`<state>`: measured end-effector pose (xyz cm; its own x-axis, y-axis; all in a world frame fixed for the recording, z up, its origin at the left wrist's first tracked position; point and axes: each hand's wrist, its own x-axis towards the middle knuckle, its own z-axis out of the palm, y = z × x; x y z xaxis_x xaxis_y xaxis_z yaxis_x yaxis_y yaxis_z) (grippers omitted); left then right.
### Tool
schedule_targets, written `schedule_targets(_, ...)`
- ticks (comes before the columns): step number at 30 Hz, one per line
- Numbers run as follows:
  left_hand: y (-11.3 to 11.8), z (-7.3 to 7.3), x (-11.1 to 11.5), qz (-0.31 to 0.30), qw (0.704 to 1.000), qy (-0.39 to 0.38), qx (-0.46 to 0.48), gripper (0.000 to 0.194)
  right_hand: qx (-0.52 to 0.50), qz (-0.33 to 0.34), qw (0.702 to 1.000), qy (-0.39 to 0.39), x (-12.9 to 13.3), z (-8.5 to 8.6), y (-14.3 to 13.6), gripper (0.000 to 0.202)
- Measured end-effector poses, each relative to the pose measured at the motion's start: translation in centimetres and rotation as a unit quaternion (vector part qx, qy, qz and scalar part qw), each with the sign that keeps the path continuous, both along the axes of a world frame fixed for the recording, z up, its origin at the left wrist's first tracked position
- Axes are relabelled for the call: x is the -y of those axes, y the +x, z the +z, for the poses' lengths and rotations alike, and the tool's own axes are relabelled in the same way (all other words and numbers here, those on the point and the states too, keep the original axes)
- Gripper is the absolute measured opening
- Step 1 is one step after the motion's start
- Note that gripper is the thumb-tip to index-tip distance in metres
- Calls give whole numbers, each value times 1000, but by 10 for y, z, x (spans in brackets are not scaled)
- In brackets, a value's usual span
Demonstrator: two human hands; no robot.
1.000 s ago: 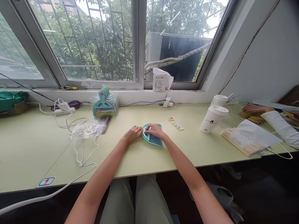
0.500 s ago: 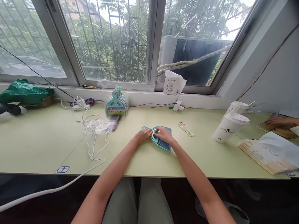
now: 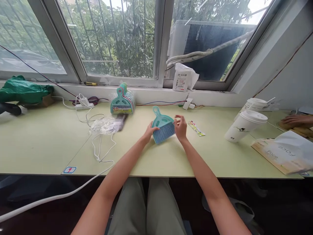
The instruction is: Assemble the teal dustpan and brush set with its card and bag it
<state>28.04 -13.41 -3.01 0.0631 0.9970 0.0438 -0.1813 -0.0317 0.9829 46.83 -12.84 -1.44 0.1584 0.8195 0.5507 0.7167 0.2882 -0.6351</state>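
At a pale green table (image 3: 44, 143) under a window, a person lifts a small teal brush (image 3: 163, 126) just clear of the surface at centre, bristles tilted toward the body, handle pointing to 11 o'clock. The left hand (image 3: 149, 132) is closed on the bristle end; the right hand (image 3: 181, 128), fingers spread, touches its 3 o'clock edge. A bagged stack of dustpan sets (image 3: 123, 101) stands at 10 o'clock, lidded paper cups (image 3: 244, 125) at 3 o'clock. The brush appears under inspection; turning it needs a firmer two-handed hold.
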Motion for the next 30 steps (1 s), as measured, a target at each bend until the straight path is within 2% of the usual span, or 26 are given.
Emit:
schedule_targets(2, -16, 0, -11, 42, 998, -23, 46, 43, 30, -124, 992, -2, -11, -5, 25, 40)
schedule_targets(4, -34, -2, -21, 85, 991, -44, 89, 40, 60, -190, 978, -70, -19, -13, 50, 47)
schedule_targets(6, -50, -4, -29, 115, 984, -58, 127, 37, 91, -160, 970, -158, -23, -20, 67, 51)
schedule_targets(8, -62, -5, -34, 141, 975, -65, 160, 37, 126, -59, 969, -202, -23, -23, 69, 45)
schedule_targets(11, -73, -5, -38, 177, 962, -71, 196, 41, 151, 94, 968, -177, -16, -16, 46, 42)
schedule_targets(13, -74, -4, -38, 189, 957, -76, 205, 43, 159, 127, 967, -151, -9, -9, 27, 38)
schedule_targets(15, -72, -3, -37, 194, 956, -83, 205, 44, 173, 119, 967, -142, -2, -4, 16, 32)
schedule_targets(18, -67, -2, -34, 187, 958, -93, 197, 44, 198, 106, 959, -173, 3, -3, 22, 32)
schedule_targets(22, -63, -2, -33, 177, 963, -107, 175, 43, 226, 114, 939, -232, -3, -11, 40, 35)
schedule_targets(25, -63, -2, -33, 175, 965, -103, 163, 42, 232, 82, 947, -205, -8, -17, 36, 27)
schedule_targets(27, -62, -2, -32, 159, 970, -92, 160, 43, 201, 40, 964, -169, -11, -16, 29, 23)
schedule_targets(30, -54, -1, -27, 94, 983, -57, 145, 45, 67, -37, 989, -130, -11, -6, 23, 36)
